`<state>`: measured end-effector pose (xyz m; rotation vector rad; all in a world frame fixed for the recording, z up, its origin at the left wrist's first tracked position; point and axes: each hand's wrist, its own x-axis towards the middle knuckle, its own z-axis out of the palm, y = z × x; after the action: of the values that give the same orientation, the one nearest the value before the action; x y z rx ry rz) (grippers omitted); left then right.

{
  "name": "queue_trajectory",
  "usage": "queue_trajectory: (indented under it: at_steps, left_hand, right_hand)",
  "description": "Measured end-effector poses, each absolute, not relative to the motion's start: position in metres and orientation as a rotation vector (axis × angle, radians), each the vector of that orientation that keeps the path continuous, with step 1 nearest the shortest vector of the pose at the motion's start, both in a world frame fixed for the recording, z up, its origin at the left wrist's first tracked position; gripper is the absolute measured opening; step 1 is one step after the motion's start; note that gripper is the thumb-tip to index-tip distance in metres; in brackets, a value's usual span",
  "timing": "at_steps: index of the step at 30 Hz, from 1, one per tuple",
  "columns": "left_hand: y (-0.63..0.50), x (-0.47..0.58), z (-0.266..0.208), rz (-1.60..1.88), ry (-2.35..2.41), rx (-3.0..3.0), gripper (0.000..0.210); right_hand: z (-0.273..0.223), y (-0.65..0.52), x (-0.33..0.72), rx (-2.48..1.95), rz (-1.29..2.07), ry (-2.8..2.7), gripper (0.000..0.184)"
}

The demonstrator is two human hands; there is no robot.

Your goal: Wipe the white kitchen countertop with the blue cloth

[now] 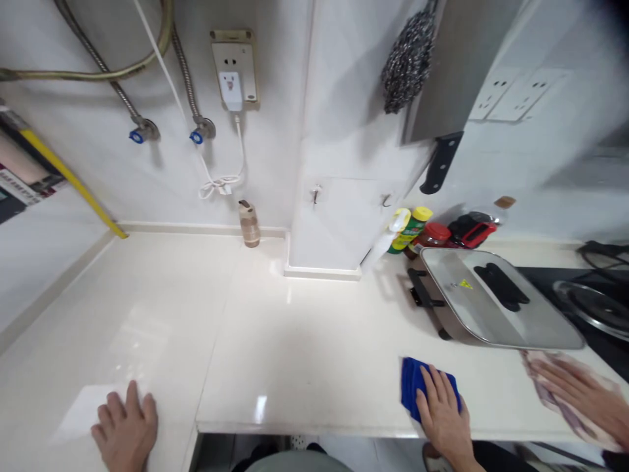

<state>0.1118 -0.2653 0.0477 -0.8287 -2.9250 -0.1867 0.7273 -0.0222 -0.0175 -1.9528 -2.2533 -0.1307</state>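
My left hand (126, 429) lies on the white countertop (295, 354) at the lower left, fingers spread, with nothing in it. At the front edge of the counter, my right hand (445, 413) presses down on a folded blue cloth (411, 387), its fingers over the top and the thumb at the near side. Part of the cloth is hidden beneath the palm. Just behind it stands an electric pan (442, 292) with a glass-and-metal lid (457, 308).
A co-worker's hand (580, 393) rests on a patterned cloth (545, 393) at the right. Bottles (413, 226) and a red-lidded jar (435, 235) stand behind the pan. A brown bottle (249, 226) is against the wall, below a plugged socket (234, 65). A cleaver (442, 160) hangs above.
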Motion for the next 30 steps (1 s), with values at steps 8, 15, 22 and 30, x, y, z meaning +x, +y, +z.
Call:
queue_trajectory:
  at_steps: [8,15,22,30]
  left_hand:
    - [-0.265,0.123,0.045,-0.256,-2.85,-0.783,0.059]
    - [-0.276,0.118,0.03,-0.2,-2.813,-0.765,0.055]
    - [-0.284,0.112,0.018,-0.222,-2.812,-0.766,0.054]
    - [-0.29,0.112,0.009,-0.246,-2.856,-0.738,0.055]
  right_hand:
    - [-0.011,-0.015,0.641,-1.883,-0.088,-2.158,0.064]
    - [0.018,-0.003,0.48,-1.56,0.075,-2.391,0.06]
    - [0.019,-0.064,0.34,-1.154,0.237,-2.653,0.058]
    - [0.024,-0.142,0.318,-0.521,0.395,-2.885,0.062]
